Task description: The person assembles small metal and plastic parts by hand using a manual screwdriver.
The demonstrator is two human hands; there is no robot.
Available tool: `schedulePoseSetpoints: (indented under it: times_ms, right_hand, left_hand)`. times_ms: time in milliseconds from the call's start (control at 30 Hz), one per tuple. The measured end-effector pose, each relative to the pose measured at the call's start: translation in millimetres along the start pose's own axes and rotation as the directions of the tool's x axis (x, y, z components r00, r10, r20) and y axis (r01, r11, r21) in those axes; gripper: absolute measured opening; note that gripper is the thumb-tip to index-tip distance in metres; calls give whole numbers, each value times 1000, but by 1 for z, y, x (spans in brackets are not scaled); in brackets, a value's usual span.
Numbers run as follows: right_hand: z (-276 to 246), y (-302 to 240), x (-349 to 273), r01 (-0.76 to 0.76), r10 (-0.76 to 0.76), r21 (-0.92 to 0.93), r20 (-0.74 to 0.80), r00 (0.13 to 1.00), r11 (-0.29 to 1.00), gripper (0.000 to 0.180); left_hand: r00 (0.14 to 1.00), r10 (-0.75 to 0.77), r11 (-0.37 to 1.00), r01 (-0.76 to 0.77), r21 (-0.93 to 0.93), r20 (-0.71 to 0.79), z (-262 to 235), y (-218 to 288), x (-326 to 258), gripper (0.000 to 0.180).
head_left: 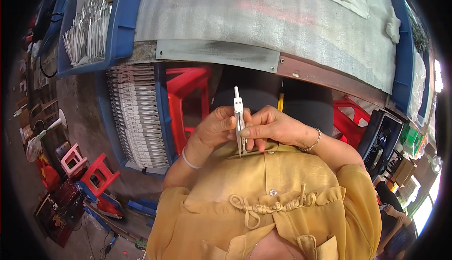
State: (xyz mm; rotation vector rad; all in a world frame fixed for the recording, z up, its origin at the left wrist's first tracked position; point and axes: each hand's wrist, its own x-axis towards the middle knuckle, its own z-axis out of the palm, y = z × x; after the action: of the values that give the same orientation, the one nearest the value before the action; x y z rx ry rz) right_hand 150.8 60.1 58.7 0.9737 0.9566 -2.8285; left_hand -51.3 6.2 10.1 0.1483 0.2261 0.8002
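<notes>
Holds 1 slim white-and-silver drawing compass (238,108) between left hand (217,127) and right hand (275,126) | 2/2 clamped on it | sits right of 1 blue plastic crate (163,114) with many white-and-metal pieces (137,118)

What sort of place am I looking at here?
Probably a small assembly workshop or factory: a drawing compass is being worked on, a blue crate holds many similar white pieces in rows, and a blue bin by the workbench holds loose slim parts.
</notes>
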Motion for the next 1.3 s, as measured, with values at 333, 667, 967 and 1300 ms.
schedulePoseSetpoints:
  times_ms: [333, 667, 967, 1300]
  right_hand:
    - [-14, 9, -43, 189, -290, -303, -336, 896, 934, 25]
    - [-45, 60, -7, -198, -604, -844, -502, 620, 498, 52]
    - [-19, 13, -55, 334, -228, 155, -469, 853, 930, 33]
    - [1, 14, -64, 157, -682, -934, -114, 722, 321, 37]
  left_hand:
    - [982, 141, 979, -119, 168, -122, -3, -3, 4, 16]
    - [809, 226, 805, 158, 572, -542, 37, -13, 9, 21]
    - [790, 182, 800, 227, 555, -586, 38, -23, 17, 24]
    - [796, 127, 827, 245, 507, -592, 33, -20, 25, 22]
